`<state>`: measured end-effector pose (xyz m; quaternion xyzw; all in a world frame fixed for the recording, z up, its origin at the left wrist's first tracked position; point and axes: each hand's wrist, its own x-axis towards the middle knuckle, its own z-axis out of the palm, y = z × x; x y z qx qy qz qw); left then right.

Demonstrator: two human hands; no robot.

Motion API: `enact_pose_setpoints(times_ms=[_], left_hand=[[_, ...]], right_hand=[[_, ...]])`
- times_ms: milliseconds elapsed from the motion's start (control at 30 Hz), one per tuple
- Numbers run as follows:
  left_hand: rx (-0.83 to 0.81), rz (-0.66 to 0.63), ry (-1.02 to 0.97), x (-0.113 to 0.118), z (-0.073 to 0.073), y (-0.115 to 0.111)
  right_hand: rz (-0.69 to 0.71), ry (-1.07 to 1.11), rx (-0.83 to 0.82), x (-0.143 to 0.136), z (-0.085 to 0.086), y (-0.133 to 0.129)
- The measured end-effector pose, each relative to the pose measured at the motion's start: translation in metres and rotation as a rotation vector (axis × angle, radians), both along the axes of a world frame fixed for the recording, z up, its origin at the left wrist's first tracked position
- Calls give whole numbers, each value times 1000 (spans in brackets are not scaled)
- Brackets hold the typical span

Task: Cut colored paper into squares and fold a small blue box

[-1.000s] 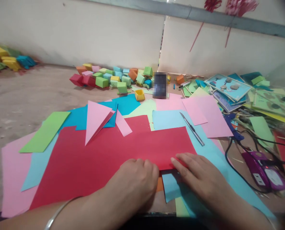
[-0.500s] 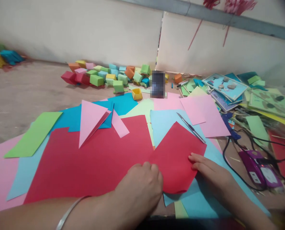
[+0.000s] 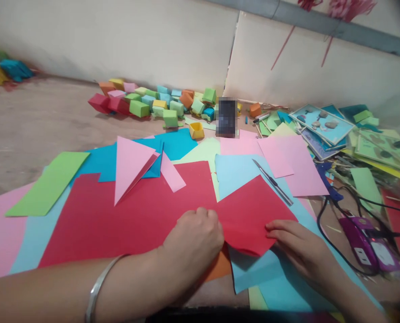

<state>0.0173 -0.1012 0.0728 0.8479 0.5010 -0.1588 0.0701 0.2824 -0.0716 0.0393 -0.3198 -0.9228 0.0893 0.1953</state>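
My left hand [image 3: 196, 237], a bracelet on its wrist, is closed in a pinch at the left corner of a red paper piece [image 3: 253, 208]. At that piece's right edge, my right hand [image 3: 297, 244] has its thumb and fingers closed on the paper. The near edge of the piece bows up in a curl between the hands. A larger red sheet [image 3: 125, 224] lies flat to the left, partly under my left forearm. Beyond the red piece, a craft knife [image 3: 273, 181] rests on light blue paper [image 3: 235, 168]. A folded pink paper triangle [image 3: 130, 168] is on the large red sheet.
Several coloured paper boxes [image 3: 139, 107] line the wall, with an open yellow one [image 3: 196, 130] nearer. A phone-like dark object [image 3: 226, 116] stands behind. To the right are a blue glue gun [image 3: 329, 181], cables, a purple power strip [image 3: 370, 244] and stacked pictures [image 3: 324, 123].
Both hands still hold the red piece. My left hand has moved slightly away from me, and the piece's near edge has shifted up. Orange paper now shows below my left hand.
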Motion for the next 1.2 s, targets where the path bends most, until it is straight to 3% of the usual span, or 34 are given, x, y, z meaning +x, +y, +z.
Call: enact_pose_setpoints(times_ms=[333, 533, 733, 967, 1200], left_hand=[[-10, 46, -120, -11, -13, 3], [37, 81, -141, -19, -19, 5], [-77, 202, -141, -26, -18, 16], [-95, 260, -222, -32, -25, 20], [-223, 267, -196, -31, -28, 20]], right_hand=[[15, -274, 2, 3, 13, 4], [-79, -366, -269, -4, 15, 36], [-189, -282, -439, -13, 8, 49], [-333, -181, -309, -21, -6, 35], [-298, -69, -146, -29, -20, 30]])
